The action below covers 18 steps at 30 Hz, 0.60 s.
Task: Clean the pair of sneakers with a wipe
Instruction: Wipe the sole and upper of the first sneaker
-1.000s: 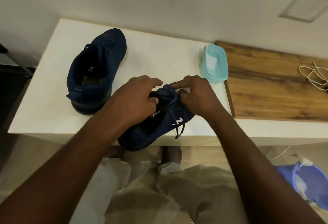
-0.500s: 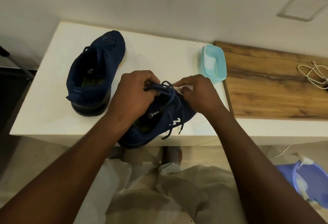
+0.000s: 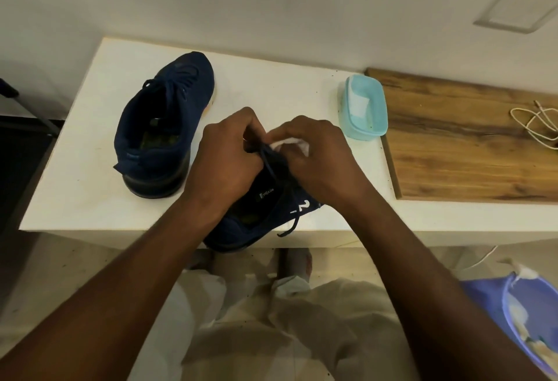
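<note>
left hand (image 3: 223,163) fingers pinch the lace (image 3: 269,166); right hand (image 3: 317,160) fingers clamped on the wipe (image 3: 291,142). risk: shoe (image 3: 271,220) heel appears past the bench (image 3: 90,193) edge; a hard tug may tip it off

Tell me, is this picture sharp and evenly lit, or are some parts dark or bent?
Head view: dim, warm light, fairly sharp; the table has bowed edges from the wide-angle lens; the left margin is nearly black; the far sneaker and near sneaker lose detail in shadow; the wipe in the right hand looks soft.
</note>
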Available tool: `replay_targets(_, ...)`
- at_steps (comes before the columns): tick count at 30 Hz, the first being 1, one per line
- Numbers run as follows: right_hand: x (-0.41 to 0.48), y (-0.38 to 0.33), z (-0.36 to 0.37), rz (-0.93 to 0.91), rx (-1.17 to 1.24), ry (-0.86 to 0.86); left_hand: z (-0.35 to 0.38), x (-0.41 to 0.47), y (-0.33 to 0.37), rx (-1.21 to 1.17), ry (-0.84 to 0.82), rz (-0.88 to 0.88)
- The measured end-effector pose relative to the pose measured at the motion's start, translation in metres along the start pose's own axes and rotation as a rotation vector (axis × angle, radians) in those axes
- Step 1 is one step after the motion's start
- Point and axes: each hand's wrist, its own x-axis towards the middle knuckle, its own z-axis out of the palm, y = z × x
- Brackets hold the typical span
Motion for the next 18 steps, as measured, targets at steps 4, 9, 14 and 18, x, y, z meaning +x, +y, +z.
replay_targets(4,0.004,0.026,-0.007,0.154,-0.17,-0.062,0.001,0.0,0.0,-0.019,0.021,-0.022)
replay_targets(9,-0.003,-0.005,-0.002,0.072,0.013,-0.019,0.0,0.0,0.002,-0.011,0.022,-0.019)
replay_targets(14,-0.004,0.012,-0.001,0.116,-0.106,-0.011,0.0,0.002,0.001,-0.048,0.038,-0.044)
replay_targets(18,-0.004,0.026,-0.007,0.211,-0.068,0.171,0.003,0.003,0.001,-0.049,0.036,-0.034)
